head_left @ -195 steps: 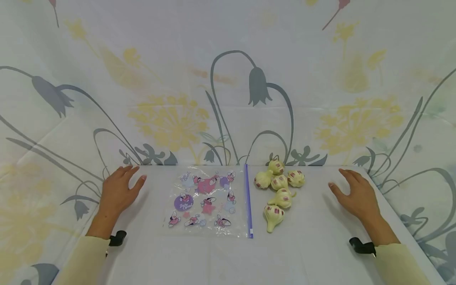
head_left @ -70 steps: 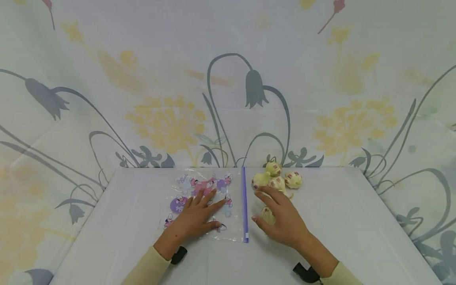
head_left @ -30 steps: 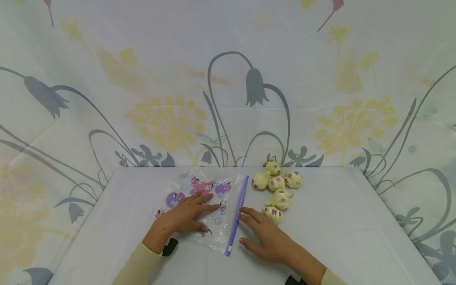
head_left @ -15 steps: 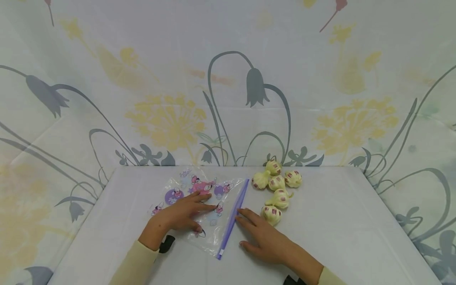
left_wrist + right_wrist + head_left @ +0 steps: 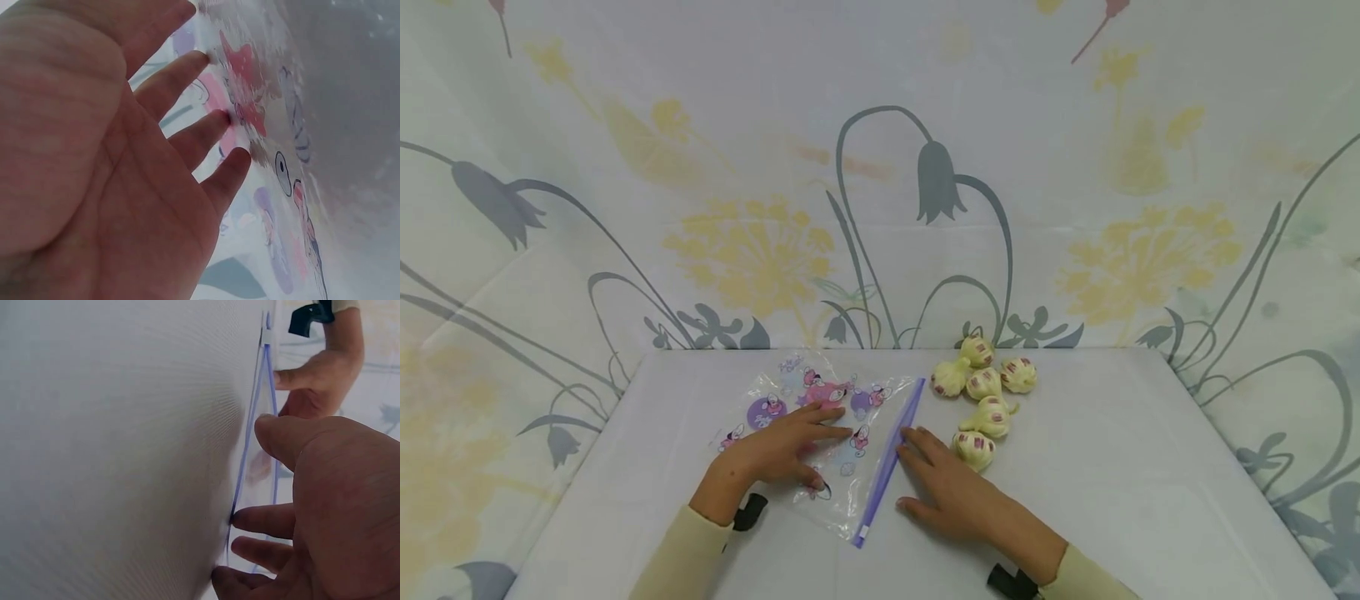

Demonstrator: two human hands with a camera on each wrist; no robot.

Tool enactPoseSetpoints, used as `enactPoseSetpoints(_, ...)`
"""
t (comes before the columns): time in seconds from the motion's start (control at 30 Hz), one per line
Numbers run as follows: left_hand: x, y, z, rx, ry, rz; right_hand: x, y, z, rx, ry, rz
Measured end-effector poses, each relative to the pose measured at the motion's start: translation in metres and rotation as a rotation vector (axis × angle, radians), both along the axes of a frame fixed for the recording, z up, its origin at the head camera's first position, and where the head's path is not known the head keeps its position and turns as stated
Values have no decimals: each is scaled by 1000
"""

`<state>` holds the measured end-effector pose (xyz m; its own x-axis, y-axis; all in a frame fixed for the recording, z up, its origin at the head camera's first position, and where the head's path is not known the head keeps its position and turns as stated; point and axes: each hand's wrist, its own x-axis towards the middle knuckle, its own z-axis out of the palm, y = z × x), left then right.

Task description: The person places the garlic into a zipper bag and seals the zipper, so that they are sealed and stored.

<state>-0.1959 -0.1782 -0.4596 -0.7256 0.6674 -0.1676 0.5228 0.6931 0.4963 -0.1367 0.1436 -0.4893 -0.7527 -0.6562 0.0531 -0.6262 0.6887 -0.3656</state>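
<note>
A clear zip bag (image 5: pixel 880 400) with pink and purple cartoon prints lies tilted on the table. My left hand (image 5: pixel 782 446) rests on it with fingers spread, fingertips on the plastic in the left wrist view. The bag's blue zip edge (image 5: pixel 868 508) faces my right hand (image 5: pixel 951 492), whose fingertips touch it. In the right wrist view the two blue strips (image 5: pixel 240 478) of the mouth stand apart, and the fingertips touch the lower one. Several garlic bulbs (image 5: pixel 988 419) with purple marks lie just beyond the right hand.
A white cloth covers the table (image 5: pixel 1112 475), whose back edge meets a flower-printed curtain (image 5: pixel 1052 167). A white slider (image 5: pixel 863 531) sits at the near end of the zip. Black wrist cameras (image 5: pixel 750 512) hang under both wrists.
Both hands came in from the table's sides. The bag has turned and slid nearer under my left hand. My right hand has moved from beside the garlic to the zip edge.
</note>
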Motion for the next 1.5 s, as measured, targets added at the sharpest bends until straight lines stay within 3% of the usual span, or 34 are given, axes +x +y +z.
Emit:
enactPoseSetpoints(0.2, 3, 6, 1, 56, -13, -13, -2, -2, -1, 13, -30, -9)
enactPoseSetpoints(0.37, 7, 23, 4, 91, 135, -111, -3, -3, -1, 11, -36, -9)
enactPoseSetpoints(0.53, 13, 45, 4, 67, 267, -232, -4, -3, -1, 10, -18, -8)
enactPoseSetpoints(0.73, 22, 61, 4, 11, 348, -318, -5, -3, -2, 7, -13, -10)
enactPoseSetpoints(1.0, 27, 68, 0, -67, 407, -334, -6, -2, -3, 17, 23, 2)
enactPoseSetpoints(1.17, 28, 70, -2, -75, 526, -348, -6, -2, -3, 21, 24, 4)
enactPoseSetpoints(1.33, 28, 70, -1, -113, 640, -310, -5, -2, -2, 17, 15, 5)
enactPoseSetpoints(1.5, 29, 71, 0, -131, 627, -293, -5, -1, -2, 13, 25, 11)
